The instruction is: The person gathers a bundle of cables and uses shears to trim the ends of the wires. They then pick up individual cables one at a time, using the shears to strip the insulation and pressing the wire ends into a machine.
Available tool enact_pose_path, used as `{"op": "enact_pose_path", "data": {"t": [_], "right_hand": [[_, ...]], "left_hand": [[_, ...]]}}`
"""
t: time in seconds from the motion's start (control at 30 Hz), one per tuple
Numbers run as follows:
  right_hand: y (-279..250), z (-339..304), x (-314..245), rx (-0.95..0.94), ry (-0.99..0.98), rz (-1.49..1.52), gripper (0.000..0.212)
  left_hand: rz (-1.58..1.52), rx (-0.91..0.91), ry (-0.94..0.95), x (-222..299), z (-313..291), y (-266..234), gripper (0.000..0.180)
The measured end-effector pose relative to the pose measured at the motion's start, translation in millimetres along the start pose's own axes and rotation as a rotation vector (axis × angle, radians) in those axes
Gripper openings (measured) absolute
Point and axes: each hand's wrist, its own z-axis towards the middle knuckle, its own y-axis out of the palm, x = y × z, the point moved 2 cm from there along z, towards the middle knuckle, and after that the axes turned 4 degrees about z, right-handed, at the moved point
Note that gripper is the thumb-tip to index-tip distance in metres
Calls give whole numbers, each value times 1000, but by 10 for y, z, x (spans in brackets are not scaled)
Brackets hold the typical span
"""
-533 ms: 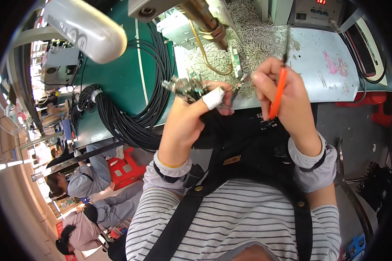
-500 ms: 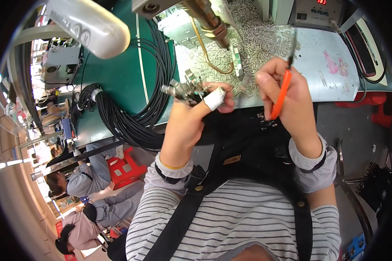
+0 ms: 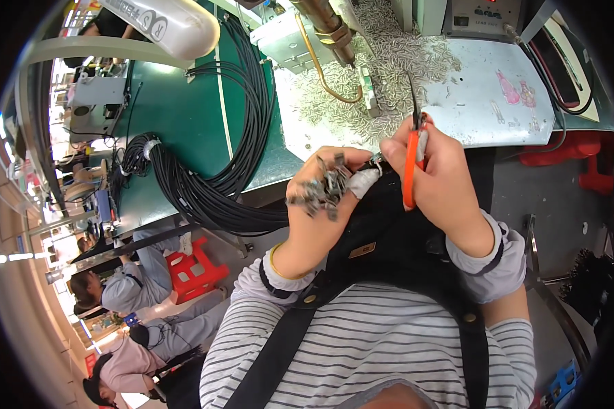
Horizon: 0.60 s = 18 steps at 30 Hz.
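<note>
My left hand point(image 3: 314, 235), with white tape point(image 3: 365, 183) around its thumb, is closed on a bunch of cable ends with metal connectors point(image 3: 326, 187). The connectors fan out over the back of the hand, somewhat blurred. Between its thumb and fingers, one connector end point(image 3: 376, 160) points toward my right hand. My right hand point(image 3: 450, 184) grips an orange-handled tool point(image 3: 410, 170) with a long thin dark tip, pointing away from me; its exact kind is unclear. The right fingertips are close beside that connector end; whether they touch it cannot be made out.
Small metal pins point(image 3: 423, 58) are heaped across the metal plate point(image 3: 471, 92). Above them hangs a machine head point(image 3: 331, 34) with a copper tube, beside a small block point(image 3: 369, 95). Coiled black cables point(image 3: 198, 194) lie left on the green table point(image 3: 177, 109). Other people sit farther left.
My left hand has turned, swinging the connectors toward me. My right hand has moved left with the orange-handled tool, so both hands are now close together.
</note>
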Motion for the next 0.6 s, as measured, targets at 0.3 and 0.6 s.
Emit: {"op": "enact_pose_path", "data": {"t": [0.3,0.6], "right_hand": [[52,73,119,-498,492,697,14],[-12,49,55,94,-873,-549,20]], "left_hand": [[128,70,295,-81,52,30,14],[-910,-173,-764,-46,55,-32,10]]}}
